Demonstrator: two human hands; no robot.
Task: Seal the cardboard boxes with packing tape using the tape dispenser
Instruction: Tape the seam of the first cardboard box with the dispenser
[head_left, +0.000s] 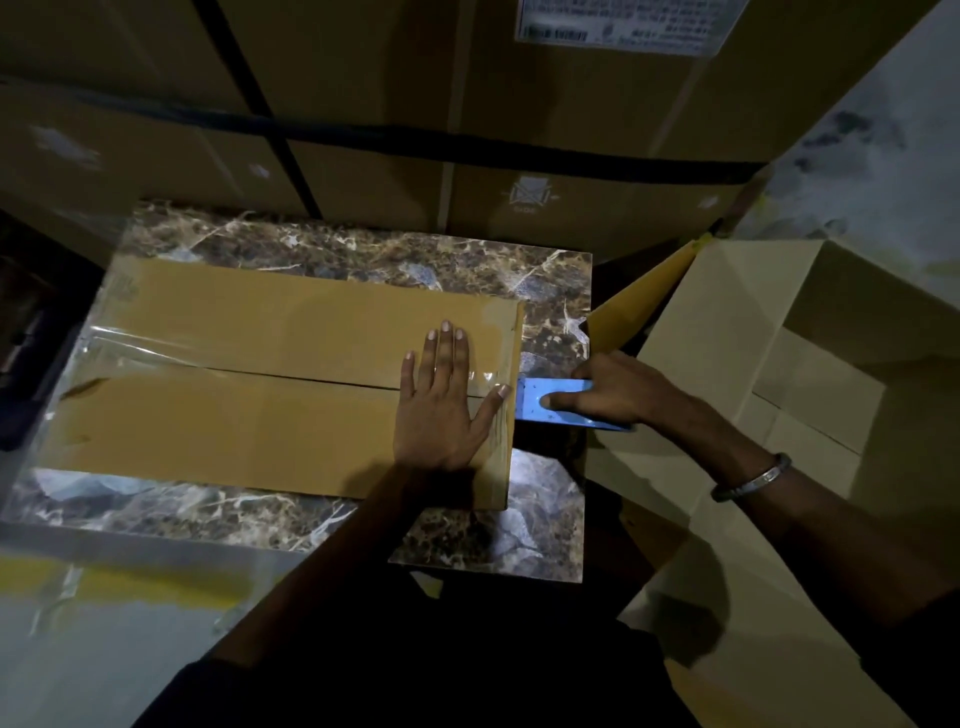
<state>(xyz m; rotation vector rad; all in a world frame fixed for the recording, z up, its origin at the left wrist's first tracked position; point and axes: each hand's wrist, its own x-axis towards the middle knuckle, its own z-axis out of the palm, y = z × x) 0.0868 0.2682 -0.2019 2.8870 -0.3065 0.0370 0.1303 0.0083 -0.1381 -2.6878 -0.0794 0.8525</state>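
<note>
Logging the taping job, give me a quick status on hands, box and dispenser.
Left hand flat on the brown cardboard box, pressing clear tape by the seam. Right hand grips the blue tape dispenser at the box's right edge. Nothing blocking.

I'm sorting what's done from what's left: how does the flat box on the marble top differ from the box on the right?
The flat box is closed, flaps meeting at a centre seam; the open box has its flaps raised and its interior showing.
Clear tape runs across the flat box; none is visible on the open box.
The left hand presses on the flat box; neither hand touches the open box.
Both are plain brown cardboard.
</note>
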